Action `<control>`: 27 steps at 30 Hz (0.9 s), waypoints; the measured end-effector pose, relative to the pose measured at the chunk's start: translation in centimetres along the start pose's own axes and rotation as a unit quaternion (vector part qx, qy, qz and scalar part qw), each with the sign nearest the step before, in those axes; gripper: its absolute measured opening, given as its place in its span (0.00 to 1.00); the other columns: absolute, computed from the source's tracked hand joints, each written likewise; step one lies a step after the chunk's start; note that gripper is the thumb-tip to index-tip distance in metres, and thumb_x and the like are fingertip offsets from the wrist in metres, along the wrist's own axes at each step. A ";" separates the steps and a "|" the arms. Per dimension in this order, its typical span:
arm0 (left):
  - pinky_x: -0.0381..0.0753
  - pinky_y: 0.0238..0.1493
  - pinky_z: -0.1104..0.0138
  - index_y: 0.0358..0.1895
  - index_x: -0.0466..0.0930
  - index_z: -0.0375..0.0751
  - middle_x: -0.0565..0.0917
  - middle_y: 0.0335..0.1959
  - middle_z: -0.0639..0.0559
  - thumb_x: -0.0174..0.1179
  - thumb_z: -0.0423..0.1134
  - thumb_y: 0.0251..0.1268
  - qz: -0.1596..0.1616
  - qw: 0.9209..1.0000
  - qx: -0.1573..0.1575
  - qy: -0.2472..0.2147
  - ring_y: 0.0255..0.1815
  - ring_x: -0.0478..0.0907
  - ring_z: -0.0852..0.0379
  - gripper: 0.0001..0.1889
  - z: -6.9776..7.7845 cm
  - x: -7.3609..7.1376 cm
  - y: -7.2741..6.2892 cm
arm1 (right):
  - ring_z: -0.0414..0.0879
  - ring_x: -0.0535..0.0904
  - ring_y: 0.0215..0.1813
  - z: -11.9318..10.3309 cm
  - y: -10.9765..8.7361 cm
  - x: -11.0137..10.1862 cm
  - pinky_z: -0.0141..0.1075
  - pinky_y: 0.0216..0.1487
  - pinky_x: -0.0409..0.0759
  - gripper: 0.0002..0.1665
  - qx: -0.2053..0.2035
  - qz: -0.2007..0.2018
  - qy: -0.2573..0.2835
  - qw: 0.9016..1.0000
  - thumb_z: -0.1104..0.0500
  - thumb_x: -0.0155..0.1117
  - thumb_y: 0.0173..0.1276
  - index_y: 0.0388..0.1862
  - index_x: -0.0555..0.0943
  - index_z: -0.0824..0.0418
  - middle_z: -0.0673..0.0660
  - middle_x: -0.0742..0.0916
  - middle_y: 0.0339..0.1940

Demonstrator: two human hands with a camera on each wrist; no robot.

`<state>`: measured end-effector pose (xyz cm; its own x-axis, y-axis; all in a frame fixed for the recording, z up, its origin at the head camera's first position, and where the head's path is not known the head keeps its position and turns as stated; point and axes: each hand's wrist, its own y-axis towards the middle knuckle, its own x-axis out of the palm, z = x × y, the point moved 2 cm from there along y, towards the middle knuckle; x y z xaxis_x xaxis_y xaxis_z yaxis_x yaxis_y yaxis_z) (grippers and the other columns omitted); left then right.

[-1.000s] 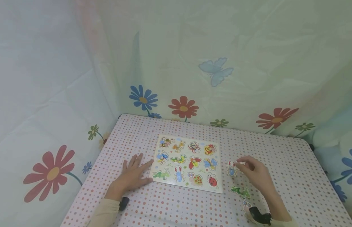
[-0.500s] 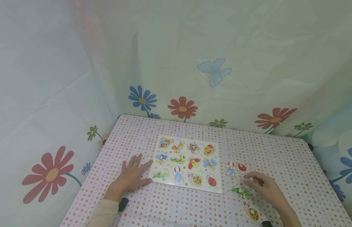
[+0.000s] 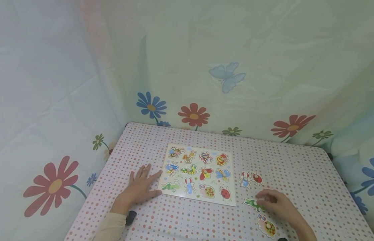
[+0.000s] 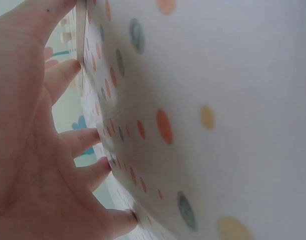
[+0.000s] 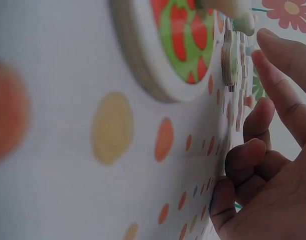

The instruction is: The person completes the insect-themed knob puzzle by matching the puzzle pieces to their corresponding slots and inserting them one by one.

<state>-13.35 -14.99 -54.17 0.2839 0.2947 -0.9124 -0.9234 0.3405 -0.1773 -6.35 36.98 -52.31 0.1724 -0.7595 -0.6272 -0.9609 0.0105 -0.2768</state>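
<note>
My left hand [image 3: 140, 187] lies with spread fingers on the dotted tablecloth, its thumb and index fingertips at the left edge of the insect puzzle board [image 3: 215, 174]. In the left wrist view, the fingertips [image 4: 93, 137] press on the cloth. On the right, my right hand [image 3: 278, 206] hovers at a green grasshopper piece [image 3: 250, 202], thumb and index near its knob. A narrow gap separates those fingertips from the knob [image 5: 245, 24] in the right wrist view; the other fingers curl loosely. Closer to me lies a snail piece [image 3: 266, 227] with a red-and-green shell [image 5: 185, 40].
A blue stag beetle piece [image 3: 245, 179] and a red ladybug piece [image 3: 257, 178] lie side by side beyond the grasshopper. The board's upper two rows carry knobbed insects. A flower-printed curtain [image 3: 253, 83] hangs behind the table.
My right hand has placed the ladybug piece beside the beetle, let go, and come back toward me to the grasshopper. The left hand keeps its place.
</note>
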 end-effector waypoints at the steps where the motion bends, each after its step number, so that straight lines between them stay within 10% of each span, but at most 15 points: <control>1: 0.32 0.70 0.30 0.78 0.60 0.65 0.44 0.82 0.40 0.60 0.68 0.61 0.003 1.000 0.001 -0.001 0.80 0.37 0.35 0.41 0.0 0.0 0.0 | 0.45 0.73 0.33 0.0 0.0 0.0 0.32 0.32 0.74 0.19 -0.002 -0.003 -0.003 1.000 0.53 0.74 0.63 0.49 0.85 0.61 0.55 0.79 0.34; 27: 0.34 0.70 0.30 0.78 0.59 0.66 0.44 0.82 0.41 0.59 0.68 0.62 0.000 1.000 0.004 0.012 0.80 0.38 0.35 0.41 0.3 -0.3 -0.1 | 0.46 0.70 0.37 -0.6 0.0 0.6 0.34 0.35 0.72 0.17 -0.013 -0.033 -0.056 0.998 0.51 0.78 0.58 0.44 0.86 0.58 0.53 0.78 0.36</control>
<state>-13.27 -14.88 -53.79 0.2779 0.2733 -0.9209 -0.9213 0.3472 -0.1750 -6.36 36.16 -52.25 0.2573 -0.6809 -0.6857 -0.9516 -0.0553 -0.3023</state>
